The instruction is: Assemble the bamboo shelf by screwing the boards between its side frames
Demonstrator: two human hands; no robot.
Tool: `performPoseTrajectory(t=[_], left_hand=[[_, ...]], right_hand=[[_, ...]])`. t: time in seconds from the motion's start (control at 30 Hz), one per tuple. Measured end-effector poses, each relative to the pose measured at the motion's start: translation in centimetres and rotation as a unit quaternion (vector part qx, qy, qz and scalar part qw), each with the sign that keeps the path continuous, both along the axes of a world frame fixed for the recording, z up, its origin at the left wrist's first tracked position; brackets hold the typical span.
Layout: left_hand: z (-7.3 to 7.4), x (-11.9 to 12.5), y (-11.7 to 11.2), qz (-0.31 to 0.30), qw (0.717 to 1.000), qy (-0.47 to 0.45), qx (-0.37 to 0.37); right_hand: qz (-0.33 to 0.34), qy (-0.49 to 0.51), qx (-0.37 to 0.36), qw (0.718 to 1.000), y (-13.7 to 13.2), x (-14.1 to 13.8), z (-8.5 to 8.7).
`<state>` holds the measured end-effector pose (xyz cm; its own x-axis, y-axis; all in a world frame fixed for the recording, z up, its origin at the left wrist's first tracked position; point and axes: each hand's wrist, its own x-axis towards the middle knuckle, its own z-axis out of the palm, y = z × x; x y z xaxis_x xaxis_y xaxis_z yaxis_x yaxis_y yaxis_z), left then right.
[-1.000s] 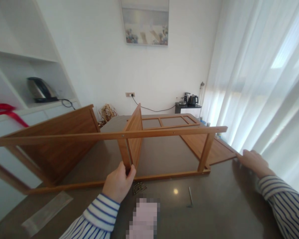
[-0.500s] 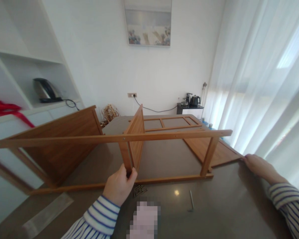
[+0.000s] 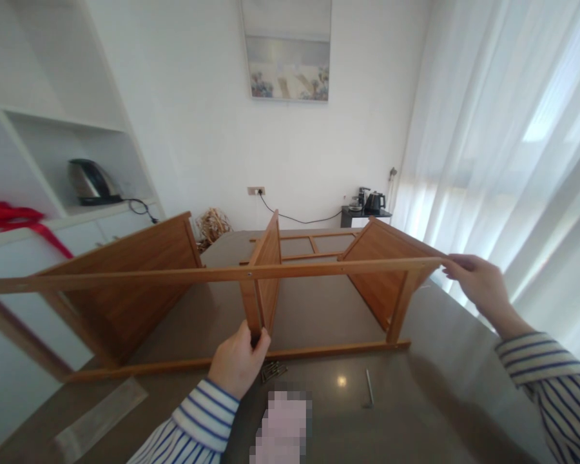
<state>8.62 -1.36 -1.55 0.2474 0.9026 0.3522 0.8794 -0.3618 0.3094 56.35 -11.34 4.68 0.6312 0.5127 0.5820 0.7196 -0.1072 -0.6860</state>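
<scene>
Well left of the left fingers, the left panel [image 3: 145,254] stands tilted behind the wooden frame [image 3: 299,269]. The left hand [image 3: 236,362] has its fingers wrapped around the frame's middle crosspiece [image 3: 251,303], close against the middle panel [image 3: 269,248]; a firm grip there should stop the frame rocking. Just right of those fingers lie loose bolts [image 3: 273,371], best left unbumped on the counter [image 3: 333,425]. Between the hands lies a hex key [image 3: 370,388]. Farthest right, the right hand [image 3: 481,290] pinches the near upper corner of the right panel [image 3: 379,264], which leans outward; ease it gently, keeping its edge true to the end crosspiece [image 3: 400,306].
</scene>
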Motion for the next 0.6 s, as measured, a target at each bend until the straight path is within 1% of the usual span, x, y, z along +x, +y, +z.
performPoseTrajectory(t=[0.07, 0.13, 0.2, 0.23, 0.3, 0.37, 0.43, 0.6], left_hand=[[0.2, 0.1, -0.2, -0.001, 1.000, 0.001, -0.004], [0.4, 0.2, -0.4, -0.004, 1.000, -0.002, -0.007], [0.6, 0.3, -0.6, -0.009, 1.000, -0.008, -0.008], [0.6, 0.3, -0.7, -0.011, 1.000, -0.012, -0.009], [0.5, 0.5, -0.9, -0.016, 1.000, -0.020, -0.011], [0.3, 0.7, -1.0, -0.024, 0.999, -0.029, -0.004], [0.1, 0.8, -1.1, -0.032, 0.999, -0.040, 0.004], [-0.3, 0.9, -1.0, -0.046, 0.997, -0.059, -0.004]], right_hand=[[0.003, 0.003, 0.005, 1.000, 0.1, -2.1, 1.1], [0.006, 0.004, 0.020, 1.000, 0.1, -4.2, 1.8], [0.015, 0.009, 0.063, 0.998, 0.1, -6.2, 2.0], [0.028, 0.011, 0.088, 0.996, 0.3, -7.1, 1.9], [0.061, 0.013, 0.112, 0.992, 0.7, -8.5, 1.6], [0.083, 0.013, 0.116, 0.990, 1.2, -9.2, 1.2], [0.095, 0.013, 0.119, 0.988, 1.7, -9.4, 0.9], [0.132, 0.006, 0.108, 0.985, 2.2, -8.4, 0.9]])
